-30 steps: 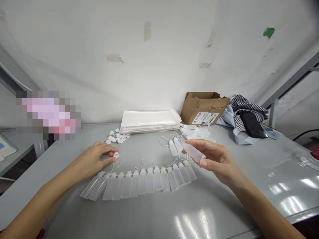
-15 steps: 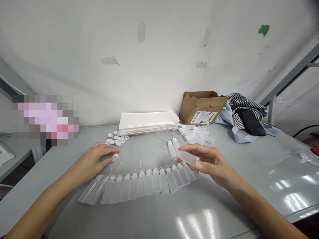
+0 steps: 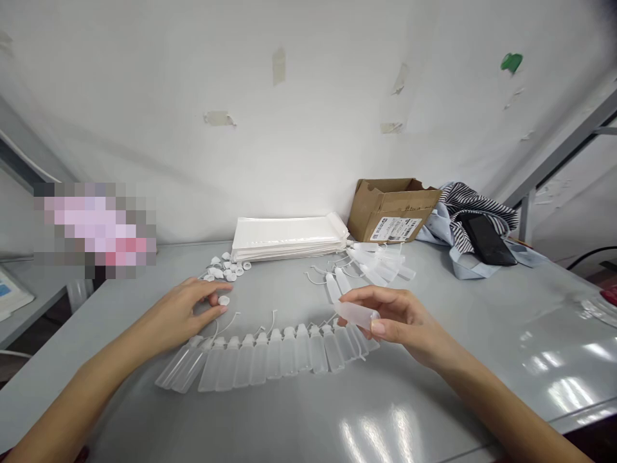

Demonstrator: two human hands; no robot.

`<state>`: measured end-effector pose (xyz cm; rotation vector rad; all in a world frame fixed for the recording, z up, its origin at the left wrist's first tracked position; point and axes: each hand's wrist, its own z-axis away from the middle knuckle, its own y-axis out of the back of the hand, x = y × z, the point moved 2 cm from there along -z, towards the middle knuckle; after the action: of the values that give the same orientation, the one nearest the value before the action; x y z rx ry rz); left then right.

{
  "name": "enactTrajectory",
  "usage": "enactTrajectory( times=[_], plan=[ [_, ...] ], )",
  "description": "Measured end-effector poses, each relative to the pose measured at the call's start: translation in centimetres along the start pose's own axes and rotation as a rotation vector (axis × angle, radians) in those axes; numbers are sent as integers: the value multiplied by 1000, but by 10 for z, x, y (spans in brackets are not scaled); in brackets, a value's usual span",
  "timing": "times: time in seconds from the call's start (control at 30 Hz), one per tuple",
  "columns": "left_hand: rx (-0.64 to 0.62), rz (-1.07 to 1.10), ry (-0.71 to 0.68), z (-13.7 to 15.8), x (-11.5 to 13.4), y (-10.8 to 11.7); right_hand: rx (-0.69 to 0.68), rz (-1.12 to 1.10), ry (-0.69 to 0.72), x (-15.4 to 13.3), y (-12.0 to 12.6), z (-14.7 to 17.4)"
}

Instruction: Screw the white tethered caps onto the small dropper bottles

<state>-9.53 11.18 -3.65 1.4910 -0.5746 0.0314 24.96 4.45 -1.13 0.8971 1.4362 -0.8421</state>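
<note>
My right hand [image 3: 405,315] grips a translucent plastic squeeze bottle [image 3: 357,315] between thumb and fingers, its narrow end pointing left. On the left, my left hand [image 3: 186,308] has a small white cap [image 3: 223,300] at its thumb tip, with the index finger stretched out above it. Between the hands, a curved row of similar bottles [image 3: 260,360] lies on the grey table, several with thin tethers at their necks. Beyond my left fingers is a small pile of white caps [image 3: 230,270]. Past my right hand lie more loose bottles [image 3: 378,263].
A stack of white padded envelopes [image 3: 289,233] lies against the wall. To its right stand an open cardboard box [image 3: 385,209], a bundle of striped and blue cloth [image 3: 475,199], and a black phone [image 3: 486,239]. A pixelated patch covers something at left.
The bottle in my right hand has moved slightly left and down. My left index finger has lifted off the cap, which now shows at the thumb. The view has shifted slightly.
</note>
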Motion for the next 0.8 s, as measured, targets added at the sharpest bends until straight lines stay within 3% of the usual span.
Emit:
enactTrajectory(
  times=[0.37,0.5,0.63,0.8],
  plan=[
    [-4,-23,-24,-1,-1,-1,2,-28,-71,3,-1,0],
    [102,-13,-38,-1,7,3,-6,-32,-74,2,-1,0],
    [161,103,30,7,35,5,-86,-112,-61,3,-9,-1],
    [14,344,2,28,86,-9,-287,-368,-123,14,-27,-5]
  ],
)
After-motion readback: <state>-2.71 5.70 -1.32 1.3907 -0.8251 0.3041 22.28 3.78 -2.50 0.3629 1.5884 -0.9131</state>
